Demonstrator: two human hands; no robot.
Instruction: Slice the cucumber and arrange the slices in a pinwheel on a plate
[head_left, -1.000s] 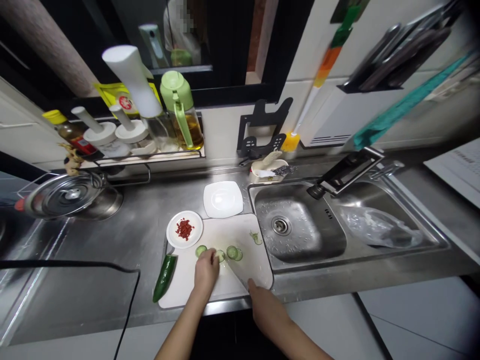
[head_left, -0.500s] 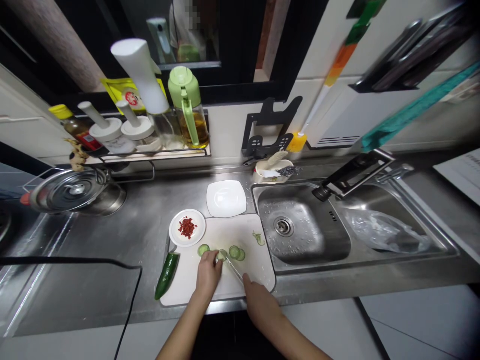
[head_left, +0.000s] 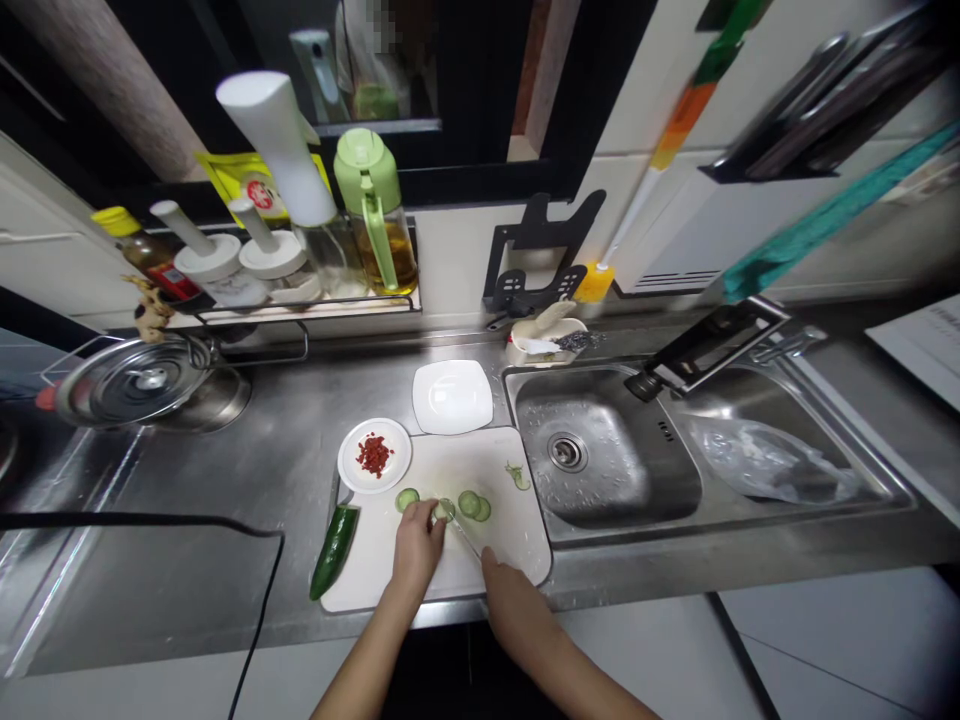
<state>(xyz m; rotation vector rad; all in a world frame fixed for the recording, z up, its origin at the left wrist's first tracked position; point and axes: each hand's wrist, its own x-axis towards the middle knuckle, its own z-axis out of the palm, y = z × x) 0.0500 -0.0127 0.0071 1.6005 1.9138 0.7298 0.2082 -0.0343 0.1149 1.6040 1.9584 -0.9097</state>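
Note:
On the white cutting board (head_left: 375, 575), my left hand (head_left: 418, 545) has its fingers closed on a cucumber slice (head_left: 443, 509), partly hidden by them. My right hand (head_left: 514, 600) grips a knife (head_left: 466, 536), its blade slanting up-left to that slice. Two overlapping cucumber slices (head_left: 470, 503) lie just right of the blade tip, and another slice (head_left: 407, 498) is beyond my left fingers. A large cut piece of dark green cucumber (head_left: 334, 552) rests over the board's left edge. Green trimmings (head_left: 517, 477) lie near the board's right side.
A round plate (head_left: 346, 475) with chopped red bits overlaps the board's back left corner. Behind the board sits a square white plate (head_left: 452, 397). The steel sink (head_left: 600, 450) adjoins on the right. Bottles and jars stand on a rack (head_left: 315, 312); a black cable (head_left: 274, 570) crosses the left counter.
My right hand and the knife have shifted slightly to the left, and the knife's angle has changed a little. My left hand stays in place; the slices look unmoved.

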